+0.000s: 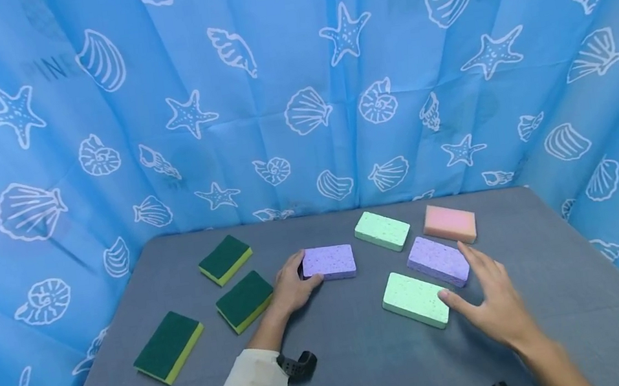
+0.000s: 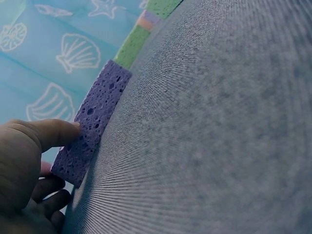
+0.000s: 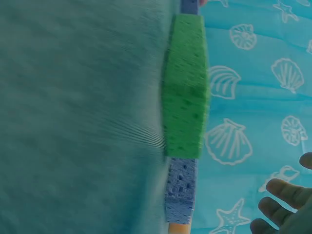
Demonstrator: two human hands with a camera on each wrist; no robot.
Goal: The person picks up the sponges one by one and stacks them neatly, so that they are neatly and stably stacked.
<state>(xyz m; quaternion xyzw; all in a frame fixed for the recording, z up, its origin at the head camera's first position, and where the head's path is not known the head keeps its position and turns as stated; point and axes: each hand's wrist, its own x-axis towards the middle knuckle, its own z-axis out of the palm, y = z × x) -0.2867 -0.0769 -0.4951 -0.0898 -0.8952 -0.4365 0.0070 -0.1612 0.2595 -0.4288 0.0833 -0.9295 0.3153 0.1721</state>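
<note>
My left hand (image 1: 294,286) grips the left end of a purple sponge (image 1: 328,262) lying flat on the grey table. In the left wrist view the thumb presses the pitted side of this purple sponge (image 2: 92,122), with fingers curled behind its end. My right hand (image 1: 494,302), fingers spread and holding nothing, hovers at the right. Its thumb tip overlaps the corner of the near light green sponge (image 1: 415,299), and its forefinger overlaps the end of a second purple sponge (image 1: 438,261). In the right wrist view, fingertips (image 3: 285,194) stand apart from the green sponge (image 3: 185,87).
Behind them lie another light green sponge (image 1: 382,230) and a pink sponge (image 1: 450,224). On the left are three green-and-yellow scouring sponges, at the back (image 1: 225,259), middle (image 1: 245,300) and front (image 1: 169,347). A blue shell-print curtain (image 1: 293,156) hangs around the table.
</note>
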